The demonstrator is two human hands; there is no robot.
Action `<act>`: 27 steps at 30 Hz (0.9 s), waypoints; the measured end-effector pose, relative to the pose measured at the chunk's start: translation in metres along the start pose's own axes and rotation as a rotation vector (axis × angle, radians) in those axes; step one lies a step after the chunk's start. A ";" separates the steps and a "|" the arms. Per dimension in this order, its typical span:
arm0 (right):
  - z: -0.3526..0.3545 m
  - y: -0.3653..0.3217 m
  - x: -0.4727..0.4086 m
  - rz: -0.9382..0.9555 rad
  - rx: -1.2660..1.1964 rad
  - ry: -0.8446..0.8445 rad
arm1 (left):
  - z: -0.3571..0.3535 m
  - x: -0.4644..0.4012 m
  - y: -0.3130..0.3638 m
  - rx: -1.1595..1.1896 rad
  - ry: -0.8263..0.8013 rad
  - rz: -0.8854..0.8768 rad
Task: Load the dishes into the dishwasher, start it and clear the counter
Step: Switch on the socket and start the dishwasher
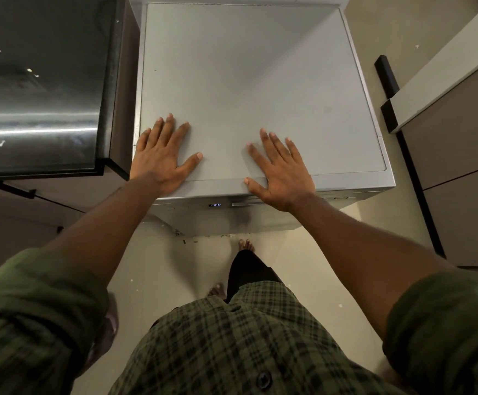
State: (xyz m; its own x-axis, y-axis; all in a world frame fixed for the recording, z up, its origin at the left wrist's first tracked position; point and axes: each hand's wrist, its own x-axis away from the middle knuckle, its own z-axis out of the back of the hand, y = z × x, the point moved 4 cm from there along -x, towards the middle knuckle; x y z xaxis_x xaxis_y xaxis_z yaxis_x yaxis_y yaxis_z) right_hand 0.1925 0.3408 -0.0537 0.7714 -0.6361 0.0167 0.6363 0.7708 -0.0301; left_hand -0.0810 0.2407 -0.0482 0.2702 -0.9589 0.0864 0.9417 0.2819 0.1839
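Both the left hand [162,155] and right hand [279,169] lie flat, fingers spread, holding nothing, on top of the closed dishwasher [246,81], whose small display [215,205] is lit, so I'd guess it's started and the dark counter [38,81] comes next, though the door's mostly hidden.
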 end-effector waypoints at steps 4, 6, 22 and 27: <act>-0.002 0.001 -0.001 -0.013 0.002 -0.031 | -0.002 0.001 -0.001 -0.009 -0.002 -0.008; -0.003 0.002 -0.002 -0.014 -0.006 -0.038 | -0.002 0.000 0.000 -0.014 0.000 -0.009; 0.002 0.004 -0.001 -0.032 -0.027 -0.046 | -0.004 0.001 0.000 0.044 0.014 0.012; 0.002 0.002 -0.001 -0.027 -0.027 -0.045 | -0.005 -0.001 -0.002 -0.038 -0.015 -0.005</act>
State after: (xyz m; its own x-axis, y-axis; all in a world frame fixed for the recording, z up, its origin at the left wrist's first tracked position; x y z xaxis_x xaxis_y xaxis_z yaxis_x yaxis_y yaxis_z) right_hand 0.1927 0.3432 -0.0516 0.7538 -0.6541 0.0628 0.6570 0.7518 -0.0565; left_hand -0.0819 0.2407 -0.0536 0.2626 -0.9597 0.0999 0.9501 0.2753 0.1468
